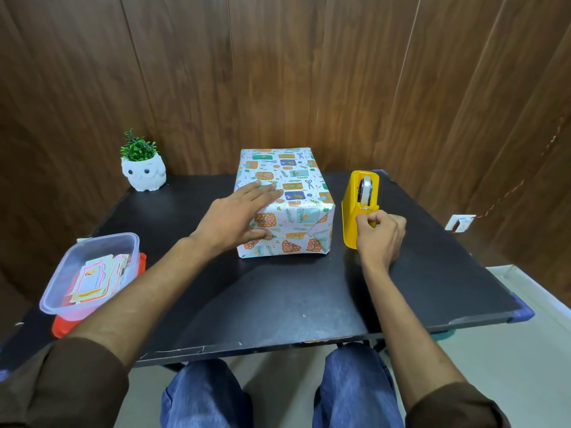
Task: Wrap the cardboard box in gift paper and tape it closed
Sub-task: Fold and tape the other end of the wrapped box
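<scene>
While the left hand [234, 217] lies spread and flat over the near left corner of the wrapped box [287, 193], fingers straight on its top and thumb down on the front face, the right hand [380, 236] is curled at the front lip of the yellow tape dispenser [355, 193], with thumb and forefinger pinched together just below the cutter. The box sits at the centre of the frame on the black table [278, 298], just left of the dispenser and apart from it, with paper folded over every face that shows. I judge it light and fairly stiff: cardboard under thin paper should bear a flat palm, yet it may slide on the smooth tabletop if pushed from the side. The glossy paper looks slippery and would likely crease or tear under a dragged fingertip. The best hold is a flat press from above near the flap to be taped, or palms on two opposite sides to turn it. Clear tape is hard to see: I cannot tell whether a strip lies between the right fingertips, or whether any seam already carries tape. The far and bottom faces of the box are hidden, and the left palm covers part of the front fold.
</scene>
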